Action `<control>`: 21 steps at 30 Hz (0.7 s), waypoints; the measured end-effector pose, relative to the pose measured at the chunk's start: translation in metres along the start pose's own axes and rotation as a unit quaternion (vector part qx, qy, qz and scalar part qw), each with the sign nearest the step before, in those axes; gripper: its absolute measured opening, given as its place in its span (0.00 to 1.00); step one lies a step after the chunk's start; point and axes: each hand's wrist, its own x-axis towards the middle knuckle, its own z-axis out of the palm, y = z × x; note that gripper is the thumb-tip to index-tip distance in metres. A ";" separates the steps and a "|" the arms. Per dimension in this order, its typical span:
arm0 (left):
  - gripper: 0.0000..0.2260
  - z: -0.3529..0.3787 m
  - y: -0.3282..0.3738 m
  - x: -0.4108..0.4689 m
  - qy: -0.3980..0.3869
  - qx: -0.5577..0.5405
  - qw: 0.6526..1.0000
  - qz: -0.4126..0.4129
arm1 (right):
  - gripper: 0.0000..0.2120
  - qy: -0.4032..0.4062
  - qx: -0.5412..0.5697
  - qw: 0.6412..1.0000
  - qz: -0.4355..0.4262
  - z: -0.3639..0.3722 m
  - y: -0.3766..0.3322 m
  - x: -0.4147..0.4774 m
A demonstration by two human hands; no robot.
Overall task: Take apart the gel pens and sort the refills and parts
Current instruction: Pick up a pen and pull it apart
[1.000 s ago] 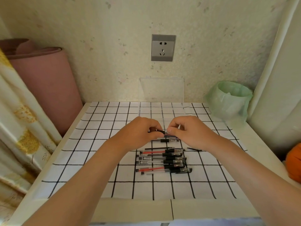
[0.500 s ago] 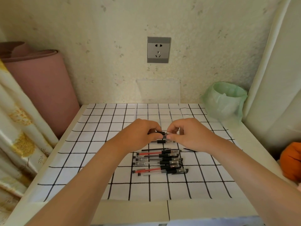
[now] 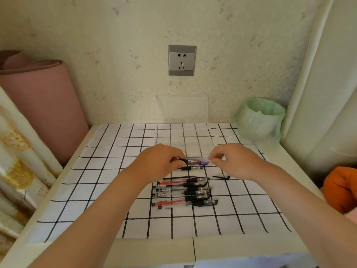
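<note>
Speckled cream wall [image 3: 116,55] with grey socket [image 3: 182,60]; curtain [image 3: 324,93] at right.

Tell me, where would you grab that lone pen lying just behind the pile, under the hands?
Probably by its clear barrel, to the right of the black grip. The loose pen lies flat and sideways on the checked cloth, apart from the pen pile, so coming straight down from above with thumb and finger across the barrel suits it. The left hand hovers close, so approach from the right.

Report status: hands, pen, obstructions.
Left hand pinching the gel pen by its black end; right hand pinching the other end. Pen held above the table, uncapped. Nothing in the way.
</note>
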 end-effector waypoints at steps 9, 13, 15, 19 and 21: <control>0.07 0.003 -0.005 -0.003 -0.029 -0.045 0.999 -0.003 | 0.08 -0.086 -0.091 0.990 0.066 0.014 0.009 0.002; 0.07 0.001 -0.006 -0.004 -0.030 -0.055 0.998 -0.010 | 0.07 -0.062 -0.080 0.994 0.038 0.014 0.003 0.005; 0.07 0.000 -0.008 -0.004 -0.028 -0.057 0.998 -0.014 | 0.08 -0.025 -0.031 0.999 0.016 0.013 -0.003 0.006; 0.07 -0.002 -0.011 -0.005 -0.020 -0.058 0.998 -0.012 | 0.09 0.006 0.067 0.997 -0.024 0.013 -0.020 0.010; 0.07 -0.004 -0.011 -0.005 -0.016 -0.059 0.998 -0.012 | 0.09 0.013 0.092 0.995 -0.036 0.014 -0.025 0.012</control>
